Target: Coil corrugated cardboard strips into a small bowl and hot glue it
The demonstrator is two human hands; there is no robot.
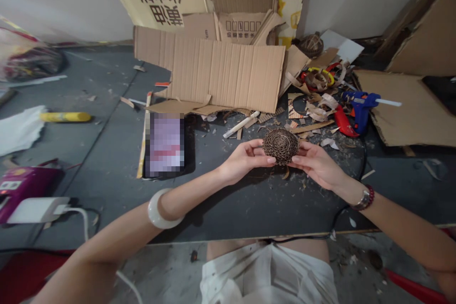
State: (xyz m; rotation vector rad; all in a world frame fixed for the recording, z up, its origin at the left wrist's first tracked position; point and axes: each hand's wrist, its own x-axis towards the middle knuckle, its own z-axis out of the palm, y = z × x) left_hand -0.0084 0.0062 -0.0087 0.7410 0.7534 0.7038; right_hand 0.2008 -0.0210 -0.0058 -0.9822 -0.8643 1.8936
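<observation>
Between my two hands is a round coil of brown corrugated cardboard [280, 145], its spiral face with rows of small flutes turned up toward me. My left hand [245, 157] grips its left edge, thumb in front and fingers behind. On the opposite edge, my right hand [318, 161] pinches it in the same way. The coil is held just above the dark table. Cardboard scraps lie behind it, and a white glue stick [241, 124] rests on the table beyond my left hand.
A blue hot glue gun [361, 104] stands behind my right hand, its black cable running to the table's front edge. Red-handled scissors [345, 121] lie beside it. A phone [166, 145] leans at left. Corrugated cardboard [228, 73] stands at the back. A purple power strip [26, 187] sits far left.
</observation>
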